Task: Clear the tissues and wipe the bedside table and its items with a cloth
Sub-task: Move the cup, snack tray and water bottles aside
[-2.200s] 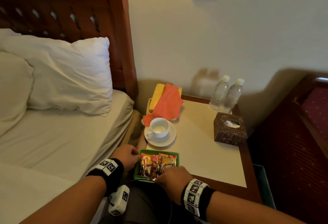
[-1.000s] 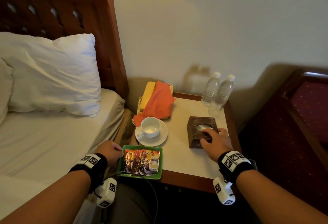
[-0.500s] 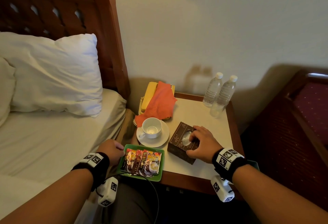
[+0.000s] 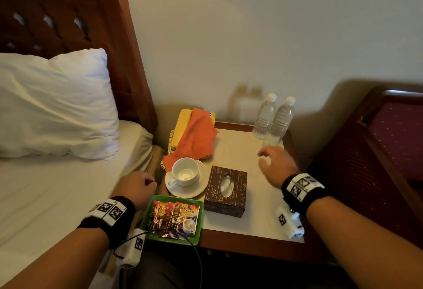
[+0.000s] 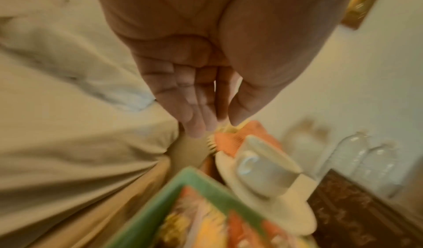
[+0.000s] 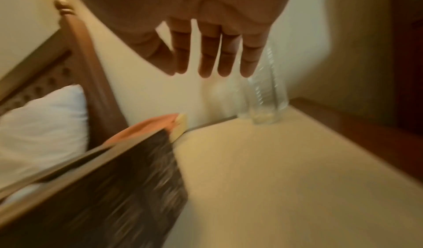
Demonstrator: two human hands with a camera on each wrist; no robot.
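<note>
The brown tissue box (image 4: 225,191) stands on the bedside table (image 4: 258,220) just right of the cup and saucer (image 4: 185,172), a white tissue showing in its slot. An orange cloth (image 4: 194,137) lies draped over the yellow phone (image 4: 180,124) at the back left. My right hand (image 4: 269,161) hovers open with fingers spread, right of the box and just short of two water bottles (image 4: 274,119). It holds nothing in the right wrist view (image 6: 206,65). My left hand (image 4: 140,185) sits off the table's left edge beside the green tray (image 4: 148,215), fingers relaxed and empty (image 5: 206,118).
The green tray holds several coffee sachets (image 4: 175,217) at the front left corner. A bed with a white pillow (image 4: 52,105) and a wooden headboard (image 4: 119,48) is on the left. A dark red upholstered chair (image 4: 389,151) stands close on the right. A cable (image 4: 196,256) hangs off the front.
My right hand dragged the tissue box from the right side over to the saucer, let it go, then moved back right toward the bottles. My left hand barely moved.
</note>
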